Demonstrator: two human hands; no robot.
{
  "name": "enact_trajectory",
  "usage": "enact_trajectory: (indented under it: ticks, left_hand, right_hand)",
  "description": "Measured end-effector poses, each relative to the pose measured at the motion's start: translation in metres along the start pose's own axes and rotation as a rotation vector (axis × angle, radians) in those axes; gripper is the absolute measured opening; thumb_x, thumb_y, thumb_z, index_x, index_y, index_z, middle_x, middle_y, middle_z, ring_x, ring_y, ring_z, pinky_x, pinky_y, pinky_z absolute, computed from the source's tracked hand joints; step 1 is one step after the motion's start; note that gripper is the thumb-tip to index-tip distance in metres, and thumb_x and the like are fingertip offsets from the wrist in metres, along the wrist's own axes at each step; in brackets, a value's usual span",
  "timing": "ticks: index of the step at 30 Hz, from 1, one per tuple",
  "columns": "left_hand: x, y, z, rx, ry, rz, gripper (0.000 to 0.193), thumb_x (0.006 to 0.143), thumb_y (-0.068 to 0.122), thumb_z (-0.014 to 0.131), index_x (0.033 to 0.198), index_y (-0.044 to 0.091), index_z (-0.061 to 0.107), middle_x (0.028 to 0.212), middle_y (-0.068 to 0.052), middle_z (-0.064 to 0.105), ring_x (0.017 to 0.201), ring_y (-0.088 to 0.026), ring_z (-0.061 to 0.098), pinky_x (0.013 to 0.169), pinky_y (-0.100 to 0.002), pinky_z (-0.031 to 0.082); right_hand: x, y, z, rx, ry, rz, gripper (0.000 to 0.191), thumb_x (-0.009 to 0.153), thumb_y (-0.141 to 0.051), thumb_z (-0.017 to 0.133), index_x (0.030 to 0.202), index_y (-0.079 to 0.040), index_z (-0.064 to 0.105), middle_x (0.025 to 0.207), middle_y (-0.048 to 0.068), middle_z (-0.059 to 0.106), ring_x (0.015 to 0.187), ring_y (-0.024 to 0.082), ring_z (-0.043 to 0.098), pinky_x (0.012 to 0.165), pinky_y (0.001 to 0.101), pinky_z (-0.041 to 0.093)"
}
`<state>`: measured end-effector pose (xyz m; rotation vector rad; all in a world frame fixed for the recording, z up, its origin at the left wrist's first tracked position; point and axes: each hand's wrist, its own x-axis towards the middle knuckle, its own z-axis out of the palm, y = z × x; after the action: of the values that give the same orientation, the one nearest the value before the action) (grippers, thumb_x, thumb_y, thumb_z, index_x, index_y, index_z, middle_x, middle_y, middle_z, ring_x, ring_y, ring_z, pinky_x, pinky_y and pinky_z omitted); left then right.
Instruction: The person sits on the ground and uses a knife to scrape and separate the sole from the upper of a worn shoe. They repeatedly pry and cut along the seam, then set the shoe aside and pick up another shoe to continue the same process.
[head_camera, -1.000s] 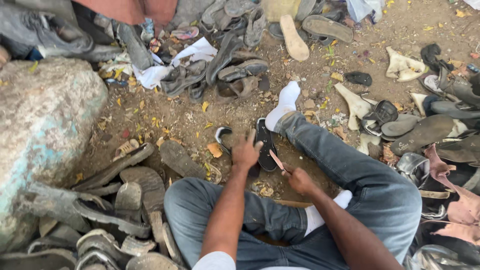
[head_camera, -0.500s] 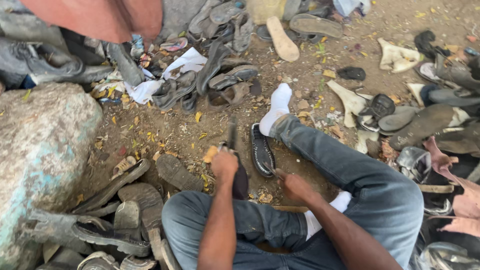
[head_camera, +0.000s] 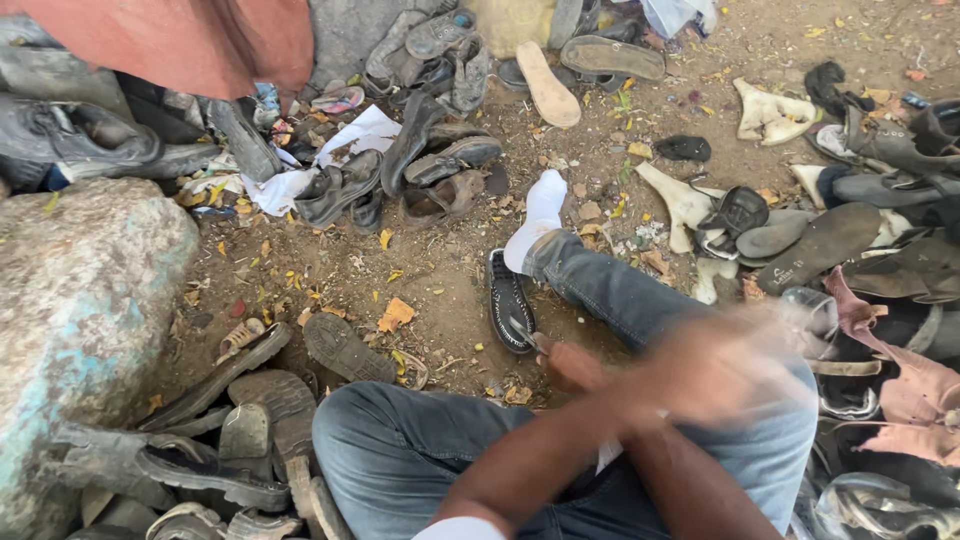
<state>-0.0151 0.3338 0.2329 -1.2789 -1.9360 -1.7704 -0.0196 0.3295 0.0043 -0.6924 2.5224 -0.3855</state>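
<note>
I sit on the dirt in blue jeans with a white sock on my outstretched foot. A black shoe lies sole-side up beside that leg. My right hand grips a small thin blade whose tip rests at the shoe's near end. My left hand is a motion blur over my right thigh, crossed above the right forearm, and I cannot make out whether it holds anything.
Worn shoes and sandals are heaped at the back, with loose soles and more pairs on the right. A big rock stands at the left above old soles. Red cloth hangs top left.
My left hand has left the black shoe and swung fast to the right across my body. The shoe now lies on the ground, and the right hand stays by it with the blade.
</note>
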Motion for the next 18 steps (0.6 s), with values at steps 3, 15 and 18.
enact_trajectory:
  ticks: [3,15,18]
  left_hand:
    - [-0.068,-0.069,-0.067,0.397,0.513,-0.684,0.043,0.092,0.032,0.067,0.124,0.004,0.063,0.113,-0.02,0.069,0.103,-0.039,0.069,0.088,-0.047,0.052]
    - [-0.212,-0.157,-0.12,0.398,0.705,-1.424,0.045,0.094,0.037,0.068,0.116,-0.002,0.067,0.107,-0.025,0.069,0.098,-0.043,0.066,0.083,-0.055,0.05]
    - [-0.23,-0.12,-0.136,-0.129,1.166,-1.12,0.028,0.093,0.024,0.072,0.096,-0.003,0.067,0.08,-0.013,0.068,0.07,-0.029,0.065,0.063,-0.046,0.05]
  right_hand:
    - [0.0,0.004,-0.01,0.135,0.038,0.09,0.051,0.102,-0.031,0.053,0.146,-0.007,0.047,0.093,0.027,0.071,0.088,0.045,0.068,0.08,0.0556,0.051]
    - [-0.004,0.003,-0.03,0.396,0.474,0.246,0.052,0.096,-0.03,0.06,0.145,-0.013,0.052,0.106,0.031,0.069,0.103,0.051,0.065,0.087,0.0557,0.051]
    - [0.002,0.006,-0.029,0.313,0.721,0.061,0.049,0.095,-0.028,0.064,0.139,-0.008,0.056,0.111,0.033,0.068,0.107,0.053,0.062,0.086,0.0558,0.05]
